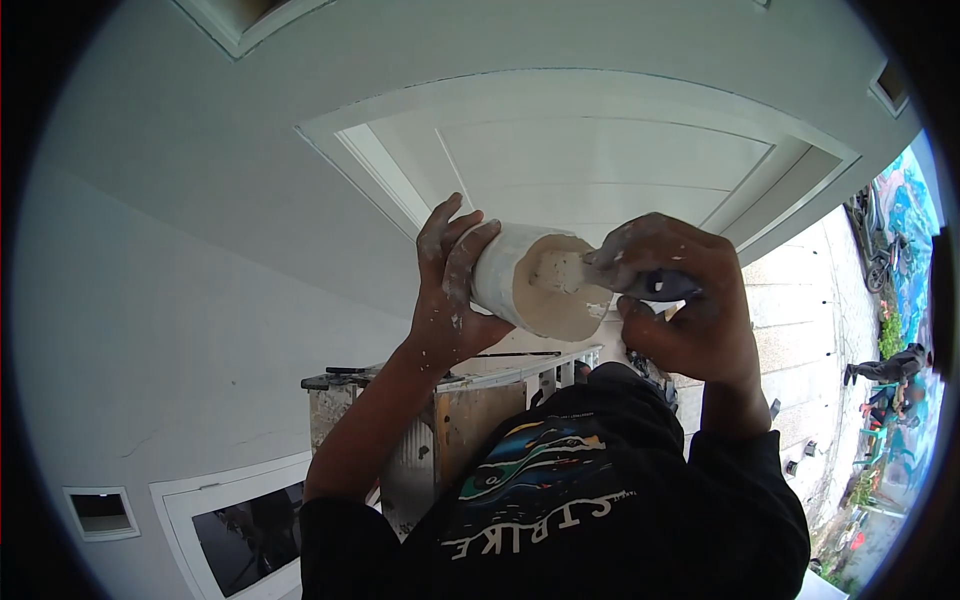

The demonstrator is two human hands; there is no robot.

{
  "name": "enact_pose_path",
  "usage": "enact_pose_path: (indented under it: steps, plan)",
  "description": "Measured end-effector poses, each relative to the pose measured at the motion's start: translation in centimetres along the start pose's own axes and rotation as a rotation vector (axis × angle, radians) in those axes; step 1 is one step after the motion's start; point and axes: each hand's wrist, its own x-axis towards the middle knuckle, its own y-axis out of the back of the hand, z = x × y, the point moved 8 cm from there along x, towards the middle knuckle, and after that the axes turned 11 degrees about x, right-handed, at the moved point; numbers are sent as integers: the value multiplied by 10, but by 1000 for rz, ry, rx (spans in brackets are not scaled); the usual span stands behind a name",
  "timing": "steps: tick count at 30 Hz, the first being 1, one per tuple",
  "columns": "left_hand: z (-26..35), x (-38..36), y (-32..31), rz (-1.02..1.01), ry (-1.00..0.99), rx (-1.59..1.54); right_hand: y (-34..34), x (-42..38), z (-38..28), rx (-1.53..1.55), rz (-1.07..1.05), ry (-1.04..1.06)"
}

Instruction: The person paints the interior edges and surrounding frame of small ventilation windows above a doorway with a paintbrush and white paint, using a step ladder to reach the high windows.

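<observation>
Tilted toward the camera, a white round container [495, 265] shows pale, creamy material on its inner wall and bottom. My left hand [450, 275] is wrapped round its outside, with the fingers spotted with white. At the container's mouth, my right hand [690, 290] grips a tool with a dark handle [672, 286], which has a hole in it. The tool's far end reaches into the container and is partly hidden by my fingers and the pale material.
A white panelled door [590, 150] stands beyond the hands. Below my left arm is a worn, paint-spotted wooden and metal structure [465, 425]. At the right are paving [790, 340], a motorcycle [878, 270] and people [895, 368] farther off. A dark-glazed window [250, 540] is lower left.
</observation>
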Motion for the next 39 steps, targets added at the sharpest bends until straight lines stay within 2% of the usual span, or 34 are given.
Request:
enact_pose_path:
  steps: [15,17,21,24,26,28,30,33,37,39]
  plan:
    - [10,-2,2,1,-57,105,0,-1,-4,7,30,33]
    - [11,-1,2,2,-57,100,6,-2,-8,118,83,90]
    - [10,-1,1,-1,-57,90,-2,-1,-2,40,39,-9]
    - [7,-2,2,0,-10,16,4,-1,-7,97,109,60]
    - [8,-2,2,1,-2,21,13,0,4,306,194,-60]
    - [7,-1,3,4,2,28,16,2,5,299,171,13]
    - [7,-1,3,26,-31,93,23,0,11,407,280,-14]
    - [3,-3,-1,-36,7,139,26,-2,12,379,330,-25]
    - [6,2,5,0,-15,126,34,-2,22,350,362,-53]
    - [1,2,5,-13,60,83,38,-4,37,438,422,-86]
